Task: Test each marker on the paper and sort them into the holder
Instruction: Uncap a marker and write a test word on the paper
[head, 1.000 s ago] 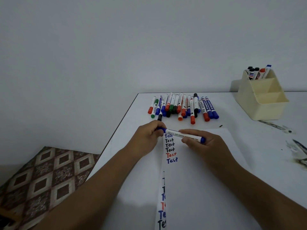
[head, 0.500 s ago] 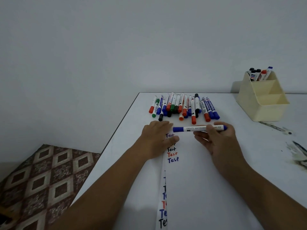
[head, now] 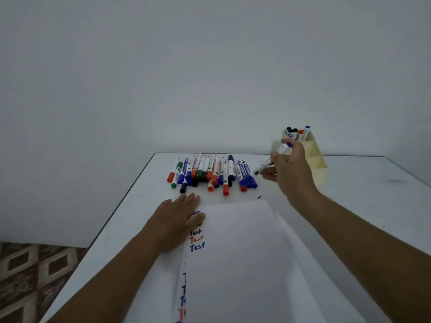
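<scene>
Head view: at right of centre, the right hand pinches a blue-capped marker, tilted, raised just in front of the cream holder. The left hand lies spread flat on the paper, partly covering the "Test" lines. More markers lie on the white surface.

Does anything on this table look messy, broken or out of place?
Mostly tidy. The top white paper sheet sits askew over the sheets beneath, whose edges fan out at right. A tiny dark speck lies on the white table near the loose marker pile. Nothing looks spilled or broken.
</scene>
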The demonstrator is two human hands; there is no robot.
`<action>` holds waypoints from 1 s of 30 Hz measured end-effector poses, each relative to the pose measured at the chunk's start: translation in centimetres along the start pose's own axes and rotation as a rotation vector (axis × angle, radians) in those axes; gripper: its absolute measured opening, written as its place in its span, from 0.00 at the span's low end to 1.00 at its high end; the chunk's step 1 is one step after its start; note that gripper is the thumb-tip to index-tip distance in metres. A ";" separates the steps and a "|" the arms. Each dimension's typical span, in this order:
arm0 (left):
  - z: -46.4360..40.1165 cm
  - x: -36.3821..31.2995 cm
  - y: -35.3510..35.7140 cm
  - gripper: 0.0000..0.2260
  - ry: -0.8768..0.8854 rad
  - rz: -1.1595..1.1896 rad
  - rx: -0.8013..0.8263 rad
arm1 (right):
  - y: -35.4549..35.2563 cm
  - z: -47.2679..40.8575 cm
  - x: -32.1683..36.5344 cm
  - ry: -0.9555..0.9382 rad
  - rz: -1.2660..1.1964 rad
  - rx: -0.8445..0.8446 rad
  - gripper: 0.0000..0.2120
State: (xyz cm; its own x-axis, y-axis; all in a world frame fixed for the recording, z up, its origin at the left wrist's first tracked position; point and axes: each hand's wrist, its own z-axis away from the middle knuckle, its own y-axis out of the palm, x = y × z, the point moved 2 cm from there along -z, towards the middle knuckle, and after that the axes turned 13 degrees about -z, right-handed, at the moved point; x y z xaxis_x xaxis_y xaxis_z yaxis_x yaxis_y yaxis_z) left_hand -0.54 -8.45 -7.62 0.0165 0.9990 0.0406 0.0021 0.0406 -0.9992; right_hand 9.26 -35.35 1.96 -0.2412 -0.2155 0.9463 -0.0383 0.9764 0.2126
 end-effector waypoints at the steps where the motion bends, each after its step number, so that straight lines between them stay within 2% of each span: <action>1: 0.0 0.0 0.0 0.30 -0.004 0.017 -0.007 | -0.5 -1.2 1.2 -0.052 0.068 0.011 0.14; 5: 0.0 0.0 0.1 0.33 0.006 0.057 0.028 | -2.4 -5.4 5.8 -0.229 0.284 -0.017 0.15; 10: -0.1 0.1 -0.1 0.55 0.034 0.034 0.058 | -4.7 -9.9 8.4 -0.414 0.460 -0.087 0.15; 12: -0.1 0.1 -0.1 0.57 0.036 0.042 0.057 | -5.5 -11.3 8.5 -0.440 0.551 -0.093 0.16; 13: -0.2 0.0 -0.1 0.56 0.038 0.044 0.055 | -5.8 -11.8 8.4 -0.444 0.588 -0.094 0.16; 16: -0.5 0.1 0.2 0.38 0.035 0.034 0.043 | -6.6 -12.9 7.7 -0.441 0.664 -0.104 0.17; 18: -0.6 0.3 0.4 0.32 0.032 0.034 0.044 | -7.0 -13.7 6.9 -0.431 0.686 -0.099 0.17; 22: -0.9 0.7 0.8 0.36 0.036 0.043 0.054 | -7.6 -14.8 5.7 -0.423 0.709 -0.089 0.16; 24: -1.1 0.8 0.9 0.34 0.036 0.052 0.045 | -7.8 -15.4 5.1 -0.398 0.736 -0.088 0.15; 30: -1.2 0.7 0.8 0.34 0.029 0.047 0.060 | -8.3 -16.9 1.8 -0.219 0.886 -0.016 0.16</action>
State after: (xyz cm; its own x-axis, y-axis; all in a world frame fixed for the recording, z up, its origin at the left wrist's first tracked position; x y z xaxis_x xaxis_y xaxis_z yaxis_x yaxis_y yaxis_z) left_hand 0.72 -7.79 -8.36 0.0443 0.9990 -0.0072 -0.0593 -0.0045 -0.9982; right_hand 25.52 -44.14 6.00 -0.3543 0.6223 0.6980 0.2618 0.7826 -0.5648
